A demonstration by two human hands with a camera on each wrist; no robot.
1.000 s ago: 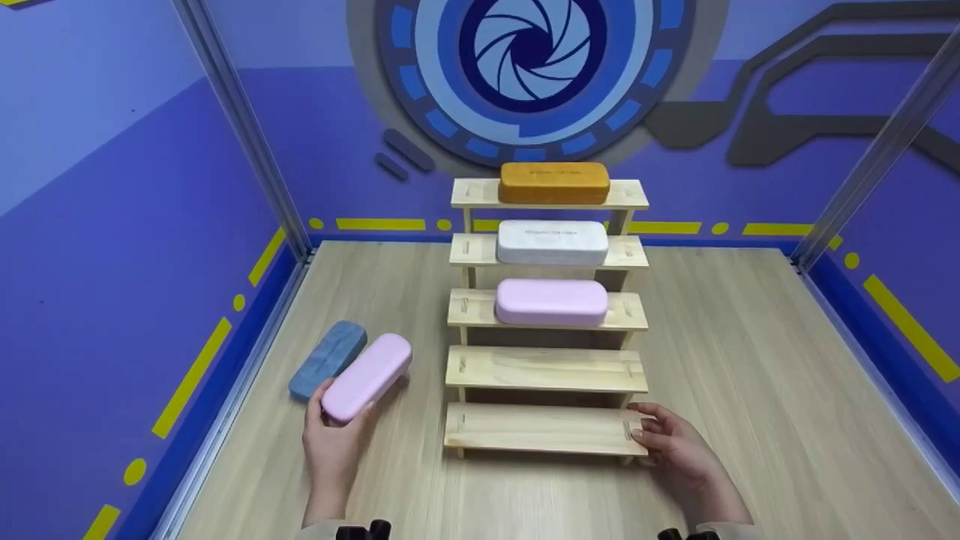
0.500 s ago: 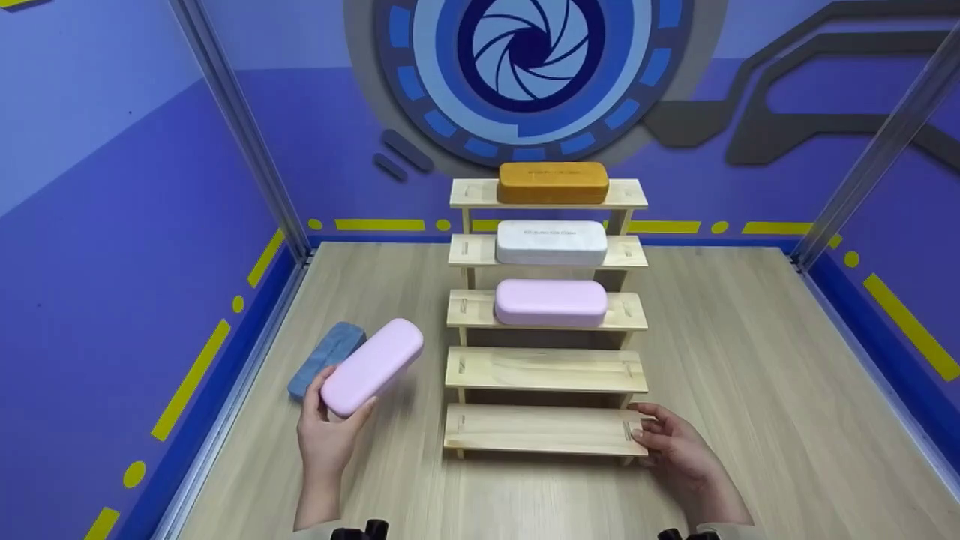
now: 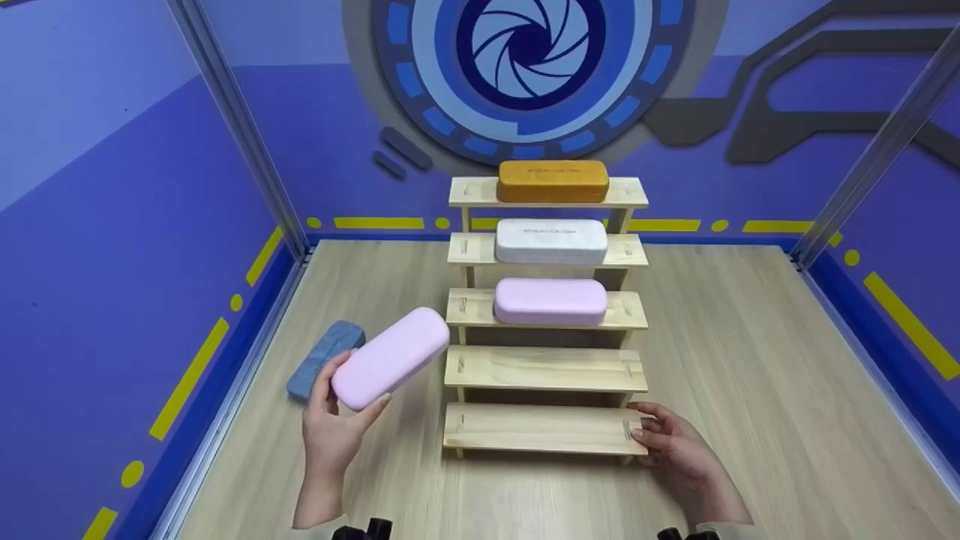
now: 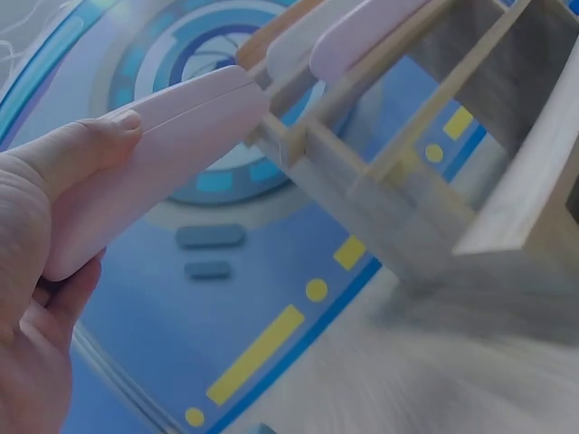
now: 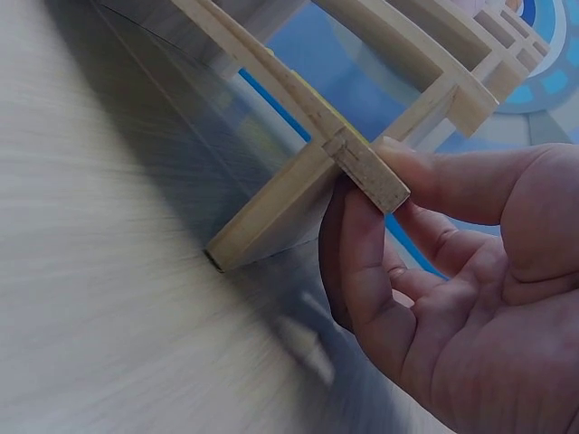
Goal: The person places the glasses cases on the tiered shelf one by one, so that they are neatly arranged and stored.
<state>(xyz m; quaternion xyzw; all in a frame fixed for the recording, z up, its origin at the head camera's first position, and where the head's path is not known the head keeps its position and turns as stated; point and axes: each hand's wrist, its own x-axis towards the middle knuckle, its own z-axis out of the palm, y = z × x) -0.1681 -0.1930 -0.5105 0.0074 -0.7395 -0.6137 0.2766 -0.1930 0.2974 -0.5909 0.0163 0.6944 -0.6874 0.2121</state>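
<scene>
My left hand (image 3: 334, 435) grips one end of a pink glasses case (image 3: 391, 358), thumb on one side and fingers on the other. The case is held tilted above the table, left of a stepped wooden rack (image 3: 544, 430); its lid seam shows in the left wrist view. At the rack's lowest step my right hand (image 3: 679, 450) pinches the right end of the board (image 5: 362, 172) between thumb and fingers. On the rack's upper steps sit an orange-brown case (image 3: 553, 182), a white case (image 3: 551, 241) and a second pink case (image 3: 550, 301), one per step. The two lowest steps are bare.
A blue-grey case (image 3: 322, 361) lies on the wooden table (image 3: 720, 337), behind and left of my left hand. Printed purple-blue panels (image 3: 135, 247) with metal corner posts (image 3: 247, 135) enclose the table on the left, back and right.
The pink case in my left hand has risen from beside the blue-grey case and moved right, towards the rack. My right hand stays on the lowest board.
</scene>
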